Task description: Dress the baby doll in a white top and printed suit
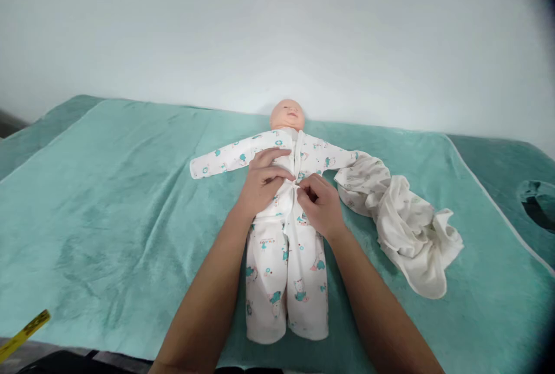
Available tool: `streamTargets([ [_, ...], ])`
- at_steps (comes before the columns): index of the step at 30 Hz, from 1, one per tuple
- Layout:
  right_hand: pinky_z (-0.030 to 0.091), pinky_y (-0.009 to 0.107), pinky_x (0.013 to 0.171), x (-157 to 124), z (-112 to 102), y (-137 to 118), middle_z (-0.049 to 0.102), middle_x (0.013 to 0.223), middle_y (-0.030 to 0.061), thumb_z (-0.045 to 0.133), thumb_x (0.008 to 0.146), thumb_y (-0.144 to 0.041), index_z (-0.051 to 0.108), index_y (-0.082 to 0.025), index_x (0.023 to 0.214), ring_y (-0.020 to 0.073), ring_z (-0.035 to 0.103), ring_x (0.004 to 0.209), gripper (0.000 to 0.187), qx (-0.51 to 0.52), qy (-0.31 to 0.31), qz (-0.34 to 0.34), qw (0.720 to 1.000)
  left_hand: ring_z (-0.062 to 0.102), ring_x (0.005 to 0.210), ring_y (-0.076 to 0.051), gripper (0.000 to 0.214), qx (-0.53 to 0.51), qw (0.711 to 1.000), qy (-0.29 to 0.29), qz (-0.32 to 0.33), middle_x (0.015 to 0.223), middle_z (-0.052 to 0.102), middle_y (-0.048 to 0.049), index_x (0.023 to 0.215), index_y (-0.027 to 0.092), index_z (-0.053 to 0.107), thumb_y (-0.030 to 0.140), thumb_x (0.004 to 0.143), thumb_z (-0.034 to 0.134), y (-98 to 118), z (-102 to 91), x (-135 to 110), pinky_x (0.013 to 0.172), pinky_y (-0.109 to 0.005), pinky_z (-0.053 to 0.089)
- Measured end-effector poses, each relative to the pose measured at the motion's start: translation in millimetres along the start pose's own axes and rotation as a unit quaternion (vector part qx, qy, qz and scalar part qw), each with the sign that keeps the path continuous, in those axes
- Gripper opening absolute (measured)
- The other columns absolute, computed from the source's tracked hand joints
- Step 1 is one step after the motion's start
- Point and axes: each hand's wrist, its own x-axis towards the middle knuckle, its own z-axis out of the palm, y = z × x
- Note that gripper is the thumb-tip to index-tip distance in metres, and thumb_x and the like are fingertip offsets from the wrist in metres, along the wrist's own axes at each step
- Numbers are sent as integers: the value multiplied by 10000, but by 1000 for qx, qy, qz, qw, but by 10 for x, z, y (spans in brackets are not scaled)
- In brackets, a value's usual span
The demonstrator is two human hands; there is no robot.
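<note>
A baby doll [288, 114] lies on its back, head toward the wall, dressed in a white printed baby jacket [243, 151] and matching pants [269, 281]. Both my hands are at the jacket's front opening, over the doll's belly. My left hand [265, 180] rests on the jacket with some fingers stretched across the chest, its thumb and a finger pinching the front edge. My right hand [319, 203] is curled, fingertips pinching the other side of the same opening. The fastener between the fingertips is too small to make out.
Crumpled white printed cloth [411, 235] lies right of the doll, touching its sleeve end. A green towel-like cover [108, 218] spreads over the table, against a white wall [277, 27]. A yellow strip [25, 333] shows at lower left, a dark object [540, 206] at far right.
</note>
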Motion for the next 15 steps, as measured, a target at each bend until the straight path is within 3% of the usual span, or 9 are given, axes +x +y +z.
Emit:
streamTargets([
  [8,357,295,665,17,93,11,544,745,-18,532,910,-183,550,-223,775,150,499,698,143,-14,57,33,998,477,1348,-215,350,10,1000,-13,15,1351,645,8,842,269,783,40,802,521,-7,7,8,1184,-464,348],
  [15,365,297,686,15,127,32,541,756,-18,515,924,-204,541,-225,774,158,517,739,154,-15,62,51,997,487,1329,-211,316,38,999,-12,13,1326,657,4,821,260,777,66,807,529,-19,40,24,1168,-444,361],
])
